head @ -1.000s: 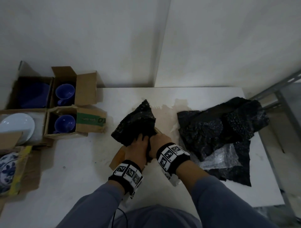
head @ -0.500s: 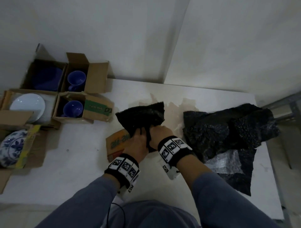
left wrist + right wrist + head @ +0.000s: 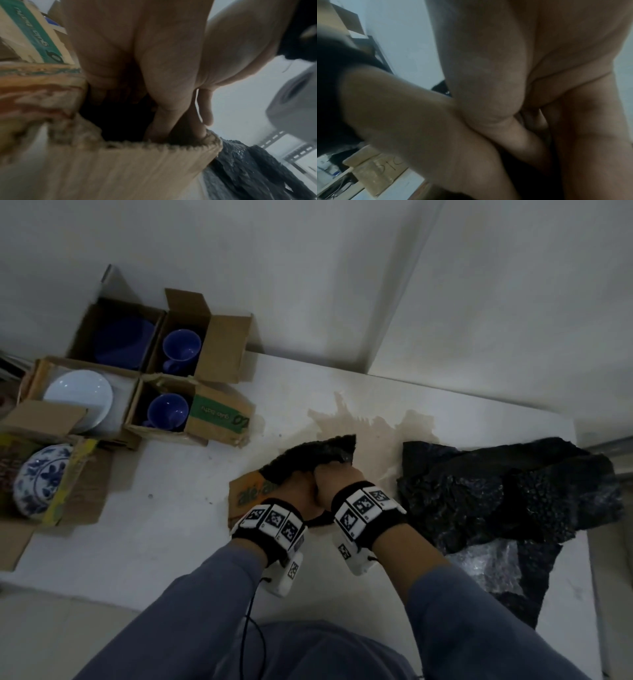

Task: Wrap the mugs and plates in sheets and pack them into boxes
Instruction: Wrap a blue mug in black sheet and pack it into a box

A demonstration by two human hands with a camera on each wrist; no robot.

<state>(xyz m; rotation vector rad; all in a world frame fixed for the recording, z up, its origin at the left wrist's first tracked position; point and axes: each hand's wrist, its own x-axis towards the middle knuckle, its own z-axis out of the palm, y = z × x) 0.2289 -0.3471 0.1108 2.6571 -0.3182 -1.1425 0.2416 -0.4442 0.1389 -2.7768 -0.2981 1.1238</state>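
I had the black-wrapped bundle (image 3: 310, 455) half down in the small box (image 3: 246, 496), left hand (image 3: 296, 491) and right hand (image 3: 337, 479) both pinching it. Shoving too hard could've torn the cardboard. Spare sheets (image 3: 507, 494) sat at 3 o'clock, unwrapped mugs (image 3: 180, 347) at 10.

Under both hands: black wrapped bundle (image 3: 310, 455), crumpled, one corner poking up past the knuckles, pushed down into small open cardboard box (image 3: 245, 494) on the tabletop. Right of the right hand (image 3: 337, 479): heap of black sheets (image 3: 507, 491), rumpled. Far left of the left hand (image 3: 296, 491): open boxes with two blue mugs (image 3: 181, 347), white plate (image 3: 78, 395), blue-patterned plate (image 3: 41, 479).
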